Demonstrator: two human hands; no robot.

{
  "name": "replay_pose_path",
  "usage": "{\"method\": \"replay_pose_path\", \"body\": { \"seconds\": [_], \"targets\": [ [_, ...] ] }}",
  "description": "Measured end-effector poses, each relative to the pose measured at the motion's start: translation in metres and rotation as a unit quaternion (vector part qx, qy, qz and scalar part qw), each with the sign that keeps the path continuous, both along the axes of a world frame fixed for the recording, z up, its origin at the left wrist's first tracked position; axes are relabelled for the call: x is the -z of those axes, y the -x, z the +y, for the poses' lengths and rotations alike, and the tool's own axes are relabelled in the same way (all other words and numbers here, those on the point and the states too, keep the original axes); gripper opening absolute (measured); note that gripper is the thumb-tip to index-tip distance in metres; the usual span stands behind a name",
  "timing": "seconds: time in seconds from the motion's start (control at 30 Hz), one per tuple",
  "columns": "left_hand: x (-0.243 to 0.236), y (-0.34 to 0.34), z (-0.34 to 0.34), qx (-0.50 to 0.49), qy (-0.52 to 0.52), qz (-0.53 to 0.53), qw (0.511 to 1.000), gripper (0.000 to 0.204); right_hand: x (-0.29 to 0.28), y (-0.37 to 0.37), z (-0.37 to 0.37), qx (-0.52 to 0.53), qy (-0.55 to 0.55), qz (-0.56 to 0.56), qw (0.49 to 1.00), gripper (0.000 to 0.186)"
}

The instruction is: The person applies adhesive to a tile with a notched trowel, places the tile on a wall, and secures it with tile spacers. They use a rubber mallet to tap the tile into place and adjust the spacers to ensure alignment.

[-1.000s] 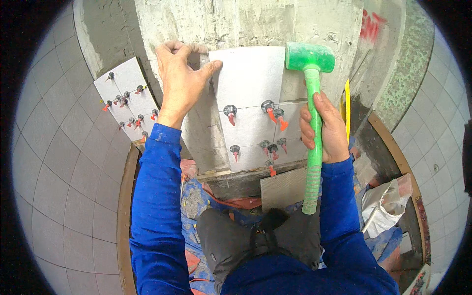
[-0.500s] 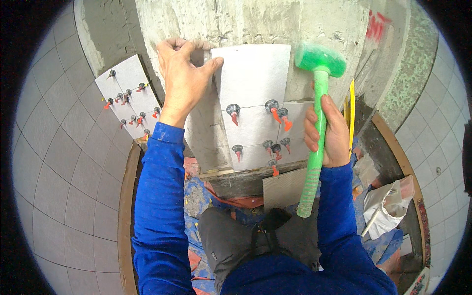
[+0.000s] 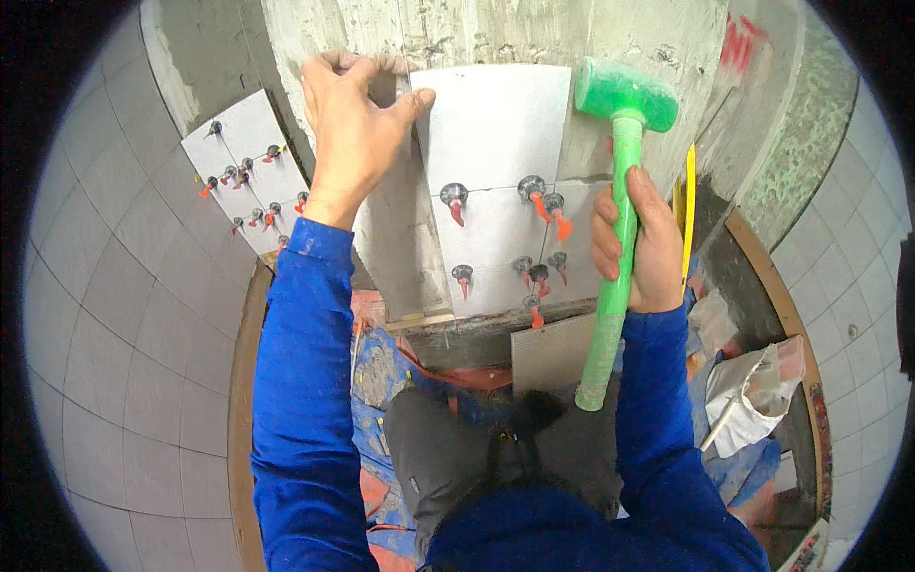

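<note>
My right hand [image 3: 640,238] is wrapped round the handle of a green mallet [image 3: 624,143], held upright with its dusty head at the top. The head hangs in front of the wall, just right of a pale tile [image 3: 496,124]. My left hand [image 3: 355,119] is at that tile's upper left corner, thumb stretched onto its edge and fingers bent towards the wall, with a gap between them. I see nothing held in it. Below, more tiles [image 3: 486,229] carry several tile-levelling clips with black caps and red handles, such as one clip [image 3: 455,202] at a joint.
Another tiled patch with clips [image 3: 243,172] is on the left. Rough concrete [image 3: 477,38] rises above. A loose tile [image 3: 553,355] leans below the wall. A white bag [image 3: 753,405], a yellow strip [image 3: 688,214] and blue sheeting [image 3: 381,448] lie about. Grey tiled walls [image 3: 143,315] flank both sides.
The wall, tiles, both hands and the mallet sit slightly higher in the picture. My left hand stays at the tile's corner and my right hand keeps its hold on the mallet.
</note>
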State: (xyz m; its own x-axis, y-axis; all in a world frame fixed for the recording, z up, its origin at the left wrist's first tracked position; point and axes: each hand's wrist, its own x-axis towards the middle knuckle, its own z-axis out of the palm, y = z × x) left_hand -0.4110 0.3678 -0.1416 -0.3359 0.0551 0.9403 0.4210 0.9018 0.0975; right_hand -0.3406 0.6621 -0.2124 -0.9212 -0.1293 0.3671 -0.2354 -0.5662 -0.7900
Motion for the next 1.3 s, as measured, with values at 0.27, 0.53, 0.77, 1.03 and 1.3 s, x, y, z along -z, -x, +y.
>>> {"method": "replay_pose_path", "body": {
  "seconds": [0.27,0.53,0.77,1.03,1.3],
  "targets": [
    [0.002,0.004,-0.003,0.003,0.011,0.01,1.0,0.057,0.002,-0.004,0.001,0.004,-0.019,-0.007,1.0,0.026],
    [0.004,0.006,0.001,-0.02,-0.001,0.013,1.0,0.055,0.007,-0.025,-0.014,0.122,-0.086,0.019,0.989,0.052],
    [0.003,0.008,0.001,-0.015,-0.001,0.015,1.0,0.051,0.012,-0.024,-0.008,0.095,-0.022,0.017,0.995,0.038],
    [0.004,0.013,0.003,0.01,-0.032,0.004,0.999,0.052,0.021,-0.025,-0.004,0.092,-0.016,-0.005,0.996,0.041],
    [-0.004,0.002,0.002,-0.028,0.03,0.022,0.999,0.055,0.063,-0.058,-0.028,0.224,-0.349,0.164,0.895,0.056]
  ]
}}
